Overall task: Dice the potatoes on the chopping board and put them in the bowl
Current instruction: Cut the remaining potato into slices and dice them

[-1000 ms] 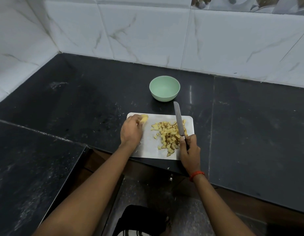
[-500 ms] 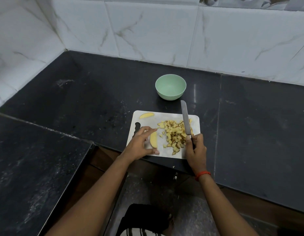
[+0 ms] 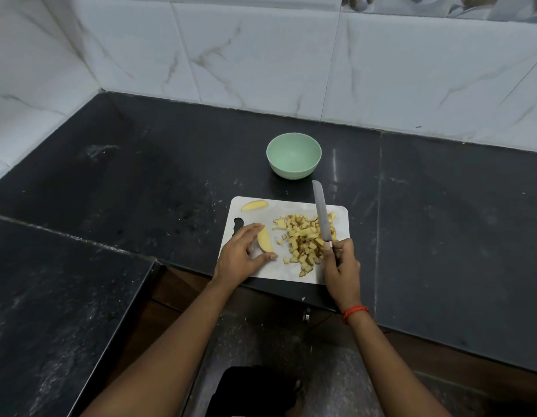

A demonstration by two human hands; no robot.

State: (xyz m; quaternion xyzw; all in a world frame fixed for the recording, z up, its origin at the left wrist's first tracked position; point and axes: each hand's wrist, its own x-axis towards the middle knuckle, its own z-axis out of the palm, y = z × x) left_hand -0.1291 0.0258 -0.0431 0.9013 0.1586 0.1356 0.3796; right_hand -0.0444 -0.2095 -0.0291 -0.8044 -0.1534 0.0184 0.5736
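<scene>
A white chopping board (image 3: pixel 267 210) lies at the counter's front edge. A heap of diced potato (image 3: pixel 303 239) covers its right half. My left hand (image 3: pixel 241 255) rests on the board's left side, with fingers and thumb around a potato wedge (image 3: pixel 265 240) that lies flat. A second potato wedge (image 3: pixel 253 205) sits alone at the board's far left corner. My right hand (image 3: pixel 341 266) grips the handle of a knife (image 3: pixel 321 213), whose blade points away over the diced heap. Just beyond the board stands a pale green bowl (image 3: pixel 293 155), which looks empty.
The black stone counter (image 3: pixel 171 182) runs left and right of the board, with white marble-tile walls behind and at the left. A lower dark surface (image 3: pixel 50 296) sits to my front left. Below the counter edge lies the floor.
My left hand left the far-left corner of the board, where one wedge stays, and brought another wedge down to the board's middle left. My right hand and the knife hardly moved.
</scene>
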